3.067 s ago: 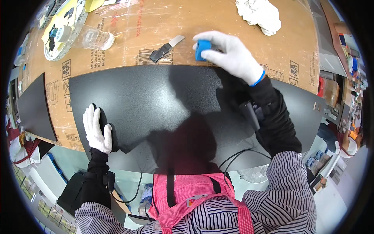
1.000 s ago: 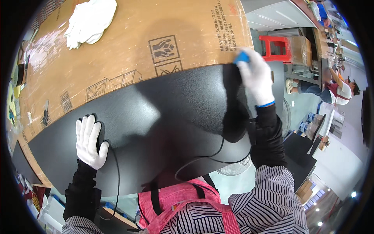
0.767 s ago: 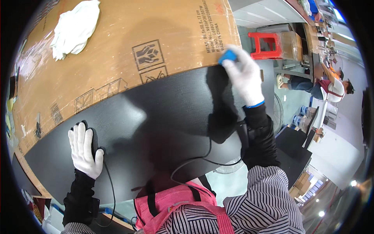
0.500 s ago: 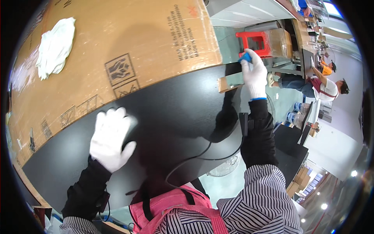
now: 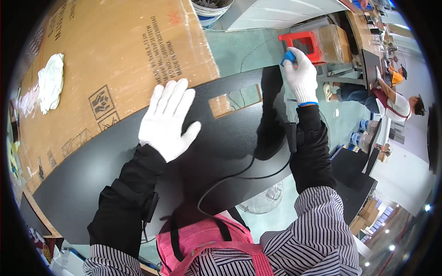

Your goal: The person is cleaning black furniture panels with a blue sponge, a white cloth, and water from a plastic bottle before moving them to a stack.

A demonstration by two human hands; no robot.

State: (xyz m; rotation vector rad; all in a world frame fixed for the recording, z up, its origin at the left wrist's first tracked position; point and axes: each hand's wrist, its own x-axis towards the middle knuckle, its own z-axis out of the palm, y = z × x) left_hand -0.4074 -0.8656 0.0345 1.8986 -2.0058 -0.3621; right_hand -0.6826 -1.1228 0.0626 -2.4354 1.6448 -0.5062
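Wiping the far corner of a black panel (image 5: 115,175) with a blue pad (image 5: 288,57)

The pad sits under the curled, gripping fingertips of the right hand (image 5: 301,78), at the panel's corner. The left hand (image 5: 168,122) lies flat, fingers spread, holding nothing. Cardboard (image 5: 115,60) lies beyond its fingertips. Judged best: steady pressure from the left hand, with short strokes that follow the edge

A desk (image 5: 27,179) covered by flattened brown cardboard (image 5: 115,55) — on it lie a long black panel (image 5: 92,184) and a crumpled white cloth (image 5: 49,83).
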